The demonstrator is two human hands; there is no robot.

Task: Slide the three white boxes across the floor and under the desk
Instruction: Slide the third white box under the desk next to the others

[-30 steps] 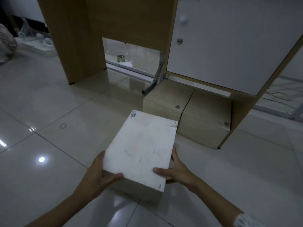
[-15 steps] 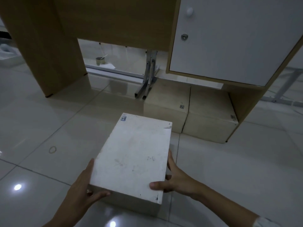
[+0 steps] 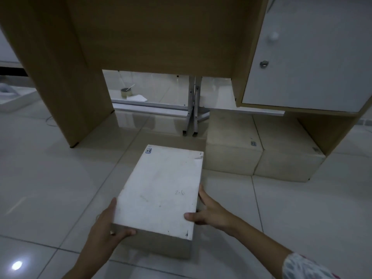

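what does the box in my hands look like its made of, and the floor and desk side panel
Box: looks like matte white cardboard or foam, scuffed, pen-marked. Floor: glossy pale tile, with grout lines and light reflections. Desk side panel: likely wood-grain laminate board, smooth tan surface.

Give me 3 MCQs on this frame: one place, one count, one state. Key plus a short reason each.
1. Where are the two boxes that no hand touches?
A. Side by side on the floor beneath the white cabinet door
B. Stacked on top of the desk
C. Left of the desk's left panel

2. How many white boxes are visible?
A. One
B. Three
C. Five

3. How is the near box held?
A. By the left hand alone
B. Both hands on its near corners
C. Untouched

Key:
1 A: the two far boxes sit next to each other below the cabinet door.
2 B: those two plus the near box.
3 B: the left hand and right hand each grip a near corner.
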